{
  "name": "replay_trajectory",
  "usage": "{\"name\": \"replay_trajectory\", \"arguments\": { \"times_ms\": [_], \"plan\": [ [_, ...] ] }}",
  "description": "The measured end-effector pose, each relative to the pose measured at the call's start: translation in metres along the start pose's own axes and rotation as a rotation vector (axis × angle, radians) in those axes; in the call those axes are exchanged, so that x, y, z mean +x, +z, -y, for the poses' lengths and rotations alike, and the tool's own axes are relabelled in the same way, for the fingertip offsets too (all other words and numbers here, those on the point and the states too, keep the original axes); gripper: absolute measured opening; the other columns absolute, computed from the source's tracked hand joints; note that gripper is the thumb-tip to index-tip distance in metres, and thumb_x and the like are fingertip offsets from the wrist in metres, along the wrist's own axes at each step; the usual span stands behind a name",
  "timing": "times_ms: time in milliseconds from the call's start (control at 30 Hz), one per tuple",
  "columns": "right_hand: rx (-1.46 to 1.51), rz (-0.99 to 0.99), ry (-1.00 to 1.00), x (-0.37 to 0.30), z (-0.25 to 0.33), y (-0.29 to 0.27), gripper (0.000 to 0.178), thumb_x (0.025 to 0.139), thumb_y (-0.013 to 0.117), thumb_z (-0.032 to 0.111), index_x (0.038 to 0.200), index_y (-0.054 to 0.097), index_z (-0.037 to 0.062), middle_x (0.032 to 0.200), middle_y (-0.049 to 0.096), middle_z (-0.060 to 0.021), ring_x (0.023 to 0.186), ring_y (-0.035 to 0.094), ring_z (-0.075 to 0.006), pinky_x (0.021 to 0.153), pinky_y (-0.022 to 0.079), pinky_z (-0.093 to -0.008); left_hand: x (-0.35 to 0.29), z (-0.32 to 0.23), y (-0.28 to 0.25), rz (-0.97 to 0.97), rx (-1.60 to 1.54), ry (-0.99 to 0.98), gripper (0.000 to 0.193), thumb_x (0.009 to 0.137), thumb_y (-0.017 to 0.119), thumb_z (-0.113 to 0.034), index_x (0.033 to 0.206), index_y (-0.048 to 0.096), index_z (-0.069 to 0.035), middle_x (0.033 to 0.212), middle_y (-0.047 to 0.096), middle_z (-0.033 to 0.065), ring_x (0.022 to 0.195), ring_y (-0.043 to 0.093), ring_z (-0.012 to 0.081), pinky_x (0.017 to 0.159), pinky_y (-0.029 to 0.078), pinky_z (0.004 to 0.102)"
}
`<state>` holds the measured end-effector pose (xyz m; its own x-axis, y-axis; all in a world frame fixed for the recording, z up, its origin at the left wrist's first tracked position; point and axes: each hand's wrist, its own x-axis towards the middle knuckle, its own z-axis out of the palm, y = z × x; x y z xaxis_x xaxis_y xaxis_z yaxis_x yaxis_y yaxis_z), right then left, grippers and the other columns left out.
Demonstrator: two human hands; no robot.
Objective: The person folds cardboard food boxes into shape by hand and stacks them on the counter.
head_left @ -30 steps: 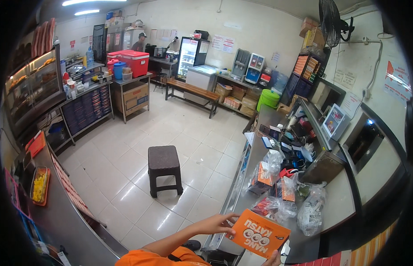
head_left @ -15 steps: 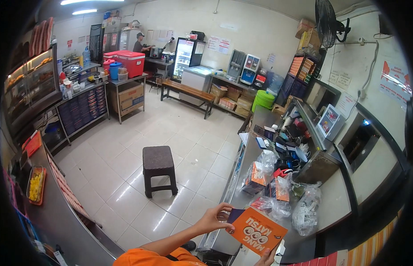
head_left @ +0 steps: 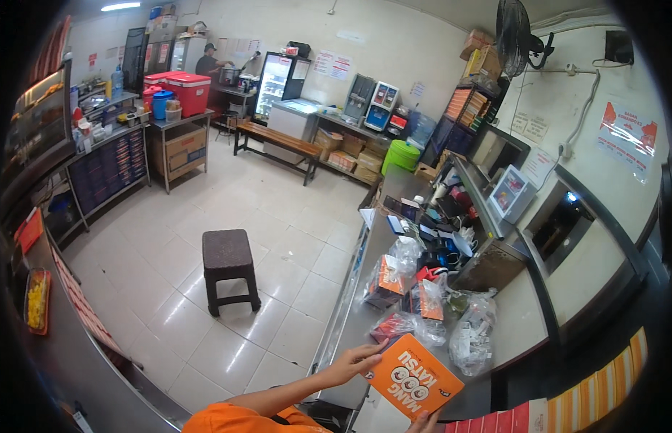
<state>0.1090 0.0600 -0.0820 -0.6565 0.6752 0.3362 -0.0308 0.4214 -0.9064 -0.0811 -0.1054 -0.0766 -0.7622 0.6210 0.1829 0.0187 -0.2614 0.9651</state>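
Observation:
I hold a flat orange carton (head_left: 415, 379) with white print, tilted, over the near end of a steel counter (head_left: 358, 303). My left hand (head_left: 356, 361) grips its upper left edge, with the arm and its orange sleeve coming in from the lower edge. Only the fingers of my right hand (head_left: 423, 423) show at the bottom rim, against the carton's lower edge. Just beyond the carton lie clear plastic bags (head_left: 388, 278) holding orange packets.
More bags (head_left: 472, 333) and small items crowd the counter toward a display case (head_left: 495, 263). A dark stool (head_left: 229, 267) stands on the tiled floor. Farther off are a wooden bench (head_left: 275, 143), a red cooler (head_left: 186, 90), a green bucket (head_left: 402, 154) and a person (head_left: 206, 63).
The view has swung slightly, so the stool sits further left in the picture. Both hands hold the orange carton in about the same place.

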Motion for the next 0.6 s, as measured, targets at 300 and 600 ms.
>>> {"name": "replay_trajectory", "arguments": {
  "times_ms": [300,600],
  "plan": [
    [0.119,-0.148,0.362,0.004,-0.022,-0.024,0.059,0.098,0.043,0.040,0.134,0.039,-0.0059,0.132,0.047,-0.0196,0.118,0.046,-0.0274,0.099,0.035,-0.0341,0.026,0.050,0.024,0.219,0.013,-0.140,0.053,0.095,0.053,-0.035,0.142,0.036,-0.019,0.104,0.050,0.0046,0.073,0.048,0.0068,0.074,0.043,0.0244],
    [0.332,-0.171,0.484,-0.056,-0.197,-0.005,0.049,0.096,0.047,0.039,0.119,0.054,-0.0040,0.107,0.061,-0.0134,0.090,0.056,-0.0228,0.076,0.046,-0.0333,0.010,0.188,0.008,0.247,-0.065,-0.335,0.059,0.090,0.055,-0.029,0.144,0.032,-0.019,0.103,0.060,0.0085,0.085,0.056,0.0115,0.073,0.049,0.0279]
  ]
}}
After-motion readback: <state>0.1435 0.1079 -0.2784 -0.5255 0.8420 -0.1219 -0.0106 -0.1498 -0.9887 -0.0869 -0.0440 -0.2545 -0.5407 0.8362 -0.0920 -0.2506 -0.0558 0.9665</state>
